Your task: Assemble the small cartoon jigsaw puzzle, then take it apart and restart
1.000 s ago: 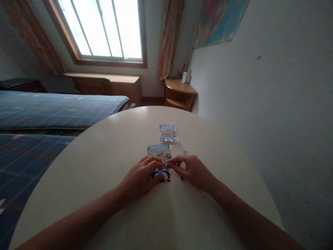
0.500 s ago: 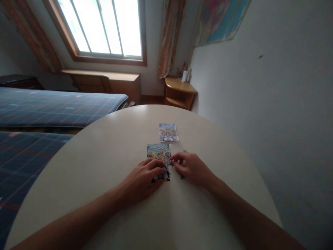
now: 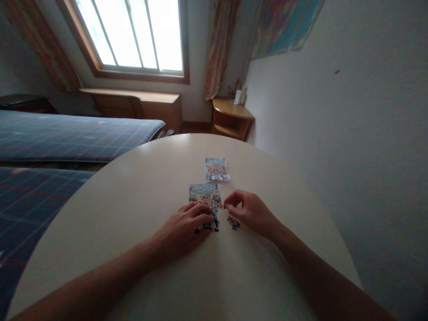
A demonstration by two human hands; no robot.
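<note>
so the jigsaw puzzle (image 3: 204,192) is lying flat around the middle of the pale round worktop (image 3: 133,200), with big pale lettering across its far end and a busy, colourful picture under that. the left hand (image 3: 187,223) rests over its near left part, fingers loosely curved and spread on top, not clenched on anything, and it hides a fair bit of the picture. the right hand (image 3: 252,211) is just off the right edge, thumb and index tips brought close together; there's a tiny bit right by them but it's too small, so i can't tell if they're grasping it. a little heap of loose pieces (image 3: 233,222) sits right of the puzzle, on the near side of the right fingertips. a printed sheet (image 3: 217,170) with a similar-looking picture lies just beyond the puzzle, slightly to the right. far left there's a plaid mattress (image 3: 73,136).
</note>
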